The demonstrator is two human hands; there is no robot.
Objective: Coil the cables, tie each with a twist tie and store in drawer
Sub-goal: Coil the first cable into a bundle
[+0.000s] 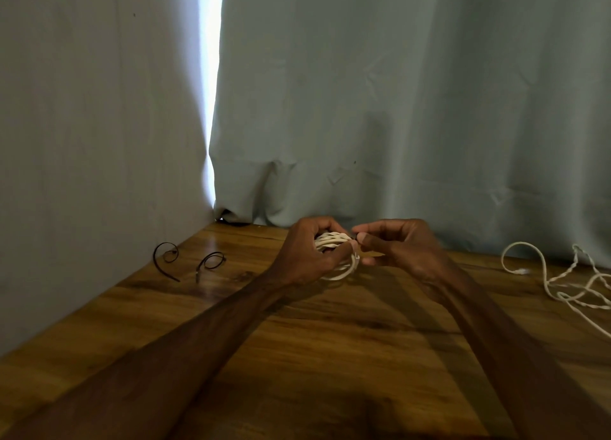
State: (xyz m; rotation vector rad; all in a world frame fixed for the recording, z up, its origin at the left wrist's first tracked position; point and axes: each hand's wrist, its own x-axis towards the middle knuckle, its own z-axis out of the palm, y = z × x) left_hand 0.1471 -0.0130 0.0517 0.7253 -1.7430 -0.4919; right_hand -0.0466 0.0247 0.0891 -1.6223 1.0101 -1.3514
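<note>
Coiling looks nearly finished: the left hand (309,251) grips the white coil (334,241), and the right hand (396,245) pinches what seems its loose end. Next, reach left for a black tie (211,261).

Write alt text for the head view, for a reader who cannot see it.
Left hand grips a coiled white cable over a wooden table while the right hand pinches it. Two black ties lie left, a loose white cable right.

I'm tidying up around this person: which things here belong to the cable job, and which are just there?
Job: coiled white cable, gripped by left hand, pinched by right hand; black tie by the wall; second black tie; loose white cable.
Just there: curtain, wall, table.
</note>
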